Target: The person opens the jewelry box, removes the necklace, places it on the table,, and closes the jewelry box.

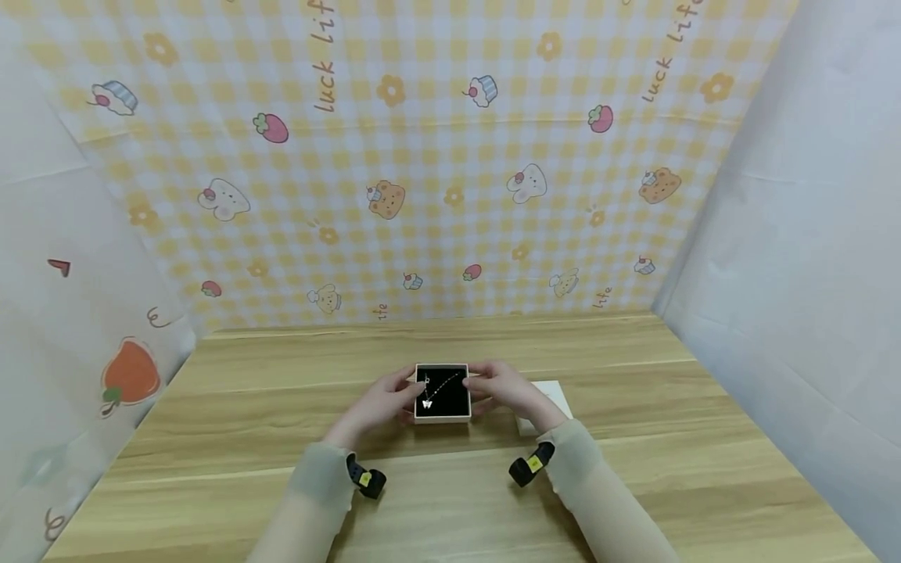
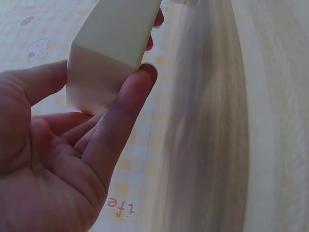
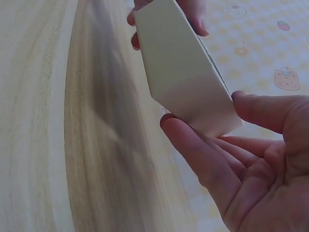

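A small white jewelry box (image 1: pixel 442 420) is held up between both hands, its open side tilted toward the head camera. On its black lining lies a necklace (image 1: pixel 427 404) with a butterfly pendant and a thin beaded chain. My left hand (image 1: pixel 380 403) grips the box's left side, thumb at the upper edge and fingers reaching beneath. Opposite it, my right hand (image 1: pixel 503 385) grips the right side the same way. Both wrist views show the box's plain outer wall (image 2: pixel 116 29) above the tabletop; its inside is hidden there.
A white square lid (image 1: pixel 556 391) lies on the wooden table (image 1: pixel 281 391) to the right, partly covered by my right forearm. Behind the table hangs a yellow checked cloth (image 1: pixel 450 156). Pale cloths (image 1: pixel 795 234) close off both sides. Each wrist wears a black strap camera.
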Demonstrator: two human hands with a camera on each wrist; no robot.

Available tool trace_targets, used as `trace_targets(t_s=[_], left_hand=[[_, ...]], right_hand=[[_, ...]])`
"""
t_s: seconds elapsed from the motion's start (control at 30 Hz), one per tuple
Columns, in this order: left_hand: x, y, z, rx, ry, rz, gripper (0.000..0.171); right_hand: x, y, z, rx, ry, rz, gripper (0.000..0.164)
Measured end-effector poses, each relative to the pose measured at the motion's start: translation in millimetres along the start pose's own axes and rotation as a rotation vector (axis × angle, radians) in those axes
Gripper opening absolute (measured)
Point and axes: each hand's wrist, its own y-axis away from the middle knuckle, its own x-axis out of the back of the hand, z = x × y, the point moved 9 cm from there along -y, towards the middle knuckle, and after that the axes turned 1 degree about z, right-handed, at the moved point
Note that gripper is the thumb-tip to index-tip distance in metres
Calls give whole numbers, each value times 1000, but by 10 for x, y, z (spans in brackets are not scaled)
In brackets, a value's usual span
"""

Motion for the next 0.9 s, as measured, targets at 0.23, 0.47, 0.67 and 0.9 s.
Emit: trace_targets(t_s=[0.23,0.47,0.67,0.9], left_hand=[[61,7,10,24,-8,58,62],[71,1,-50,62,-25,84,58],[62,-2,-73,90,-66,99,48],[51,9,-66,116,-92,99,30]], right_hand=[[7,-14,22,-15,31,24,38],[-10,-18,51,-51,40,47,33],[-52,-2,86,-67,72,36,32],[-80,1,112,-58,123,24,24]])
